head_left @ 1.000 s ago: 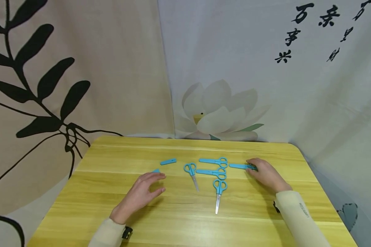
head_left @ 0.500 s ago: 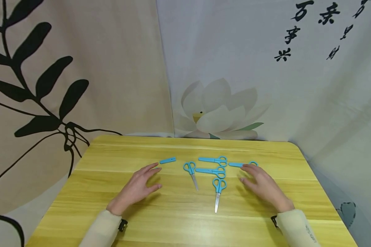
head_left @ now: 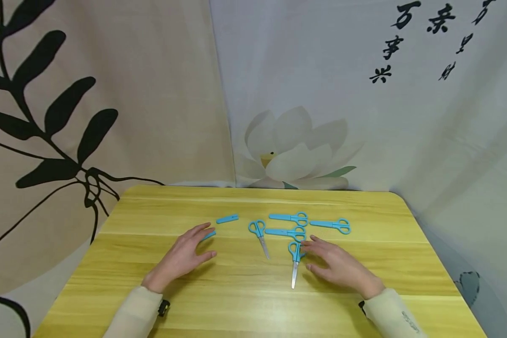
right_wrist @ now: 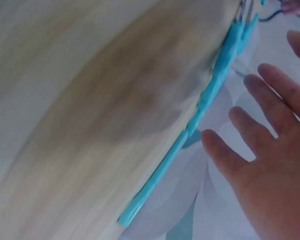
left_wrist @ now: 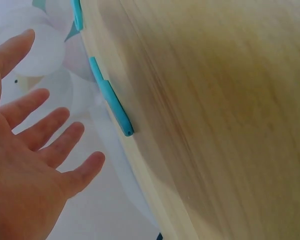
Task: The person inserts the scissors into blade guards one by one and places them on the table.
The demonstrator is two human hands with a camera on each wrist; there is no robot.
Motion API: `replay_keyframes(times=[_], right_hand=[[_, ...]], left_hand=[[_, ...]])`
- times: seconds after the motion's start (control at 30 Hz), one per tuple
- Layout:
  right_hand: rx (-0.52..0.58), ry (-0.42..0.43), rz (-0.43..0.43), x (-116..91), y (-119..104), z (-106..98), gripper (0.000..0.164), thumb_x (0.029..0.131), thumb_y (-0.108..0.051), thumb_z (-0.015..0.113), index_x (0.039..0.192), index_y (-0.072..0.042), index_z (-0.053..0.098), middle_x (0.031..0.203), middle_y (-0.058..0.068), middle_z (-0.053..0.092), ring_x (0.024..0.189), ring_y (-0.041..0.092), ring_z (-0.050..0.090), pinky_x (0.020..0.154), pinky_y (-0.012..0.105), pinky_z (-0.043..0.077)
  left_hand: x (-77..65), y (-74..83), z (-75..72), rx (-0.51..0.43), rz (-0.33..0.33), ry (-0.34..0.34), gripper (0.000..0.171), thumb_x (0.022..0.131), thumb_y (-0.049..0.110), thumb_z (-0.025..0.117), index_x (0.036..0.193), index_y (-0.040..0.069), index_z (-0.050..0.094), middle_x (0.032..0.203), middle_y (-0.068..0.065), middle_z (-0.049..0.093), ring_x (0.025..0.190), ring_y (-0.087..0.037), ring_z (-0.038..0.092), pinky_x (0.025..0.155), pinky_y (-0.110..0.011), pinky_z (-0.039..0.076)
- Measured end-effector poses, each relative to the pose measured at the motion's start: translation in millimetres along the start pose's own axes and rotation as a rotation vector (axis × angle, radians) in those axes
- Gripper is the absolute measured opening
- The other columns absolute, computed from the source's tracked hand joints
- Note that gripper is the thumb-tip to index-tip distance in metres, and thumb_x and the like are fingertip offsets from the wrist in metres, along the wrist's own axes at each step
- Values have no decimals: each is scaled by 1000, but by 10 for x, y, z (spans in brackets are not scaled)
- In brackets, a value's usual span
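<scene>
My right hand (head_left: 340, 265) hovers with loose, spread fingers, its fingertips overlapping the blue handles of a bare-bladed pair of scissors (head_left: 295, 260) in the head view. A second bare-bladed pair of scissors (head_left: 259, 234) lies to its left. Behind them are three scissors with blue blade covers on: one at the back (head_left: 288, 217), one in the middle (head_left: 285, 232) and one at the right (head_left: 330, 225). My left hand (head_left: 180, 258) is held over the table, fingers spread, holding nothing. Beside its fingertips lies a loose blue blade cover (head_left: 209, 235), partly hidden; another blade cover (head_left: 227, 219) lies behind it.
The wooden table (head_left: 236, 300) has rounded far corners. A hanging curtain (head_left: 173, 94) with leaf, lotus and character prints stands right behind its far edge. Both forearms, in pale sleeves with dark wrist bands, reach in from the near side.
The right hand has let go of the covered scissors at the right and moved left and nearer, to the bare-bladed pair. The left hand has drifted slightly left.
</scene>
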State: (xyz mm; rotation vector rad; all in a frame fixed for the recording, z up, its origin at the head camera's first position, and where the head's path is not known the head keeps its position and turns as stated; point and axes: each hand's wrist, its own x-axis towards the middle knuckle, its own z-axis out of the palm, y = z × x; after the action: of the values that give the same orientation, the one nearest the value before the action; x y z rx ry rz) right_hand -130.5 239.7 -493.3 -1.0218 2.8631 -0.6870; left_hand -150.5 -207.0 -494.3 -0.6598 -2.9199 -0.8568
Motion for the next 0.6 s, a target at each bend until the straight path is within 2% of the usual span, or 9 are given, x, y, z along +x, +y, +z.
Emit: replay_keyframes(times=[0.1, 0.23, 0.43, 0.6], right_hand=[[20, -60, -28, 43, -44, 24, 46, 103, -33, 66, 140, -7, 64, 149, 8, 58, 145, 39, 42, 112, 58, 41], [30, -118, -4, 61, -61, 54, 47, 103, -34, 66, 142, -9, 62, 151, 5, 56, 147, 38, 40, 114, 58, 39], [-33, -108, -11, -40, -77, 50, 45, 103, -35, 66, 138, -8, 65, 145, 7, 61, 140, 42, 48, 109, 68, 39], [-65, -92, -31, -132, -132, 38, 44, 101, -35, 68, 137, -9, 65, 141, 6, 64, 137, 41, 52, 107, 66, 42]], left_hand=[[-7, 12, -14, -4, 2, 5, 69, 92, 32, 82, 149, 4, 54, 158, -19, 44, 139, -47, 45, 109, -66, 41], [-13, 21, 0, -16, -5, 7, 70, 92, 31, 82, 150, 3, 52, 158, -19, 43, 140, -46, 45, 110, -65, 40], [-15, 52, -15, -39, -4, 8, 71, 92, 32, 82, 150, 4, 52, 159, -18, 43, 140, -47, 44, 110, -65, 40], [-42, 38, -9, -43, -3, 15, 71, 91, 30, 82, 150, 3, 52, 157, -19, 44, 140, -46, 45, 111, -64, 40]])
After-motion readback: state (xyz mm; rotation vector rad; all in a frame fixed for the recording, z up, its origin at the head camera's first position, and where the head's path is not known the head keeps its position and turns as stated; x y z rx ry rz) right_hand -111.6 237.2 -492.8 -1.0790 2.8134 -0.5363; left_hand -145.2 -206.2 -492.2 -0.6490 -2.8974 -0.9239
